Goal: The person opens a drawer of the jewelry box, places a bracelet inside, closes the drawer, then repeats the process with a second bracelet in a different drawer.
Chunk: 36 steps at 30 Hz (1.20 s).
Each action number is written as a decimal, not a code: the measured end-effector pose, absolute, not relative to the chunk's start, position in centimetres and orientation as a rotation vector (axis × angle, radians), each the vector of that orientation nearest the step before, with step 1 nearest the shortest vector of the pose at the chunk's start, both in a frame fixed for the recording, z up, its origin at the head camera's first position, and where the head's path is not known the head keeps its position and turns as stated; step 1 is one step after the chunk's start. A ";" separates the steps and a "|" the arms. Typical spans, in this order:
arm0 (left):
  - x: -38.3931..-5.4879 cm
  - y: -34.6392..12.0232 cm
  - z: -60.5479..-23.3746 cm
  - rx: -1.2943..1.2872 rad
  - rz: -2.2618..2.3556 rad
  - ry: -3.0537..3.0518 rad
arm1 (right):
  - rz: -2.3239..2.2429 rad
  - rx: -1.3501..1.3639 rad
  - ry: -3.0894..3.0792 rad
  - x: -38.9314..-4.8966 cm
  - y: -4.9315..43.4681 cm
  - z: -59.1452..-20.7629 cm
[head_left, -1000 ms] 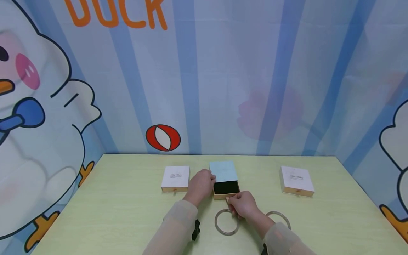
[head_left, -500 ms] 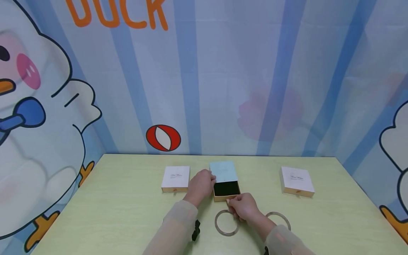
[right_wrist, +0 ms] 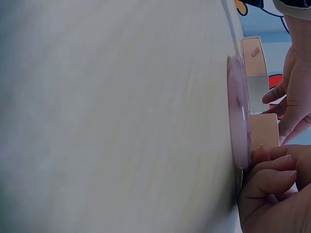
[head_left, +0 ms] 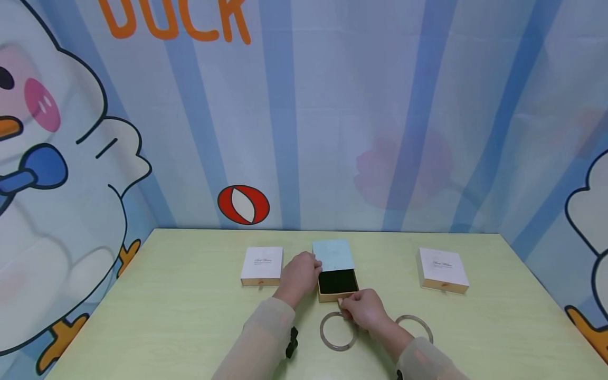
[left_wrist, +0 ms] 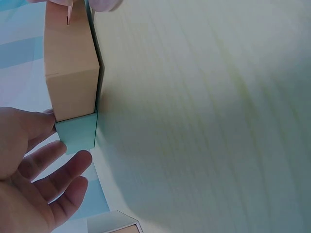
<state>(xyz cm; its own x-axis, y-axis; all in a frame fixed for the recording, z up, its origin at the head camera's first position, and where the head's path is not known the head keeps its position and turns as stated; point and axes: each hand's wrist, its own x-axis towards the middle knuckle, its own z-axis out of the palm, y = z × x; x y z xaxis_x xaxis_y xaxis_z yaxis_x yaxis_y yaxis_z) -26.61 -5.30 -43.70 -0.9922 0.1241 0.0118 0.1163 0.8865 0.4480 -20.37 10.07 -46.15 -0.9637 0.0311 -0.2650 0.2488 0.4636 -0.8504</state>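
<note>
A light blue drawer box [head_left: 333, 256] lies at the table's middle, its tan drawer [head_left: 338, 297] partly out and lined in black. My left hand [head_left: 300, 277] grips the blue sleeve at its left side; in the left wrist view its lower fingers [left_wrist: 73, 170] are spread apart. At the drawer's front, my right hand [head_left: 364, 309] pinches the small pull tab [left_wrist: 69, 13]. A translucent greyish bangle [head_left: 324, 338] lies flat just below that hand, partly covered by it. Another bangle [head_left: 418, 319] lies to the right, partly behind the right forearm.
A white drawer box [head_left: 261, 262] with printed lettering stands left of the left hand. A second white box [head_left: 443, 266] stands farther right. Behind the table's back edge [head_left: 404, 232] hangs a striped blue curtain [head_left: 323, 132] with a duck print.
The drawer has slid slightly farther out of the blue sleeve, toward me, with the right hand. My left hand stays in place on the sleeve, and the bangles lie as before.
</note>
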 end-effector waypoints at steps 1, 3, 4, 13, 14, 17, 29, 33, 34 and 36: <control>-26.6 -5.3 -43.7 0.193 0.716 3.037 | -1.510 0.243 2.495 -20.3 10.1 -46.1; -26.6 -5.3 -43.7 0.191 0.711 3.037 | -1.513 0.242 2.492 -20.3 10.1 -46.1; -26.6 -5.3 -43.7 0.192 0.710 3.036 | -1.514 0.243 2.492 -20.3 10.1 -46.1; -26.6 -5.3 -43.6 0.197 0.709 3.032 | -1.428 0.179 2.612 -20.5 10.2 -46.0; -26.6 -5.3 -43.6 0.198 0.711 3.032 | -1.414 0.169 2.621 -20.5 10.2 -46.0; -26.7 -5.4 -43.7 0.201 0.713 3.033 | -1.370 0.137 2.651 -20.5 10.2 -45.9; -26.7 -5.3 -43.8 0.189 0.731 3.019 | -1.262 0.012 2.736 -20.2 10.4 -45.6; -26.6 -5.3 -43.7 0.191 0.724 3.019 | -1.232 -0.008 2.755 -20.1 10.4 -45.6; -26.6 -5.3 -43.7 0.193 0.719 3.021 | -1.227 -0.011 2.756 -20.0 10.4 -45.6; -26.6 -5.3 -43.7 0.190 0.716 3.022 | -1.214 -0.023 2.762 -20.0 10.4 -45.5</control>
<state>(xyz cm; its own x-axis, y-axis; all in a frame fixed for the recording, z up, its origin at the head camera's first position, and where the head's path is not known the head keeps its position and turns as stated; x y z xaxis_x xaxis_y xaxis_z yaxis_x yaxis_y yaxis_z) -26.63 -5.34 -43.73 -0.9921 0.1253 -0.0011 0.1115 0.8866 0.4490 -19.98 10.45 -45.54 -0.9922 -0.0638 -0.1074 0.0360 0.6771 -0.7350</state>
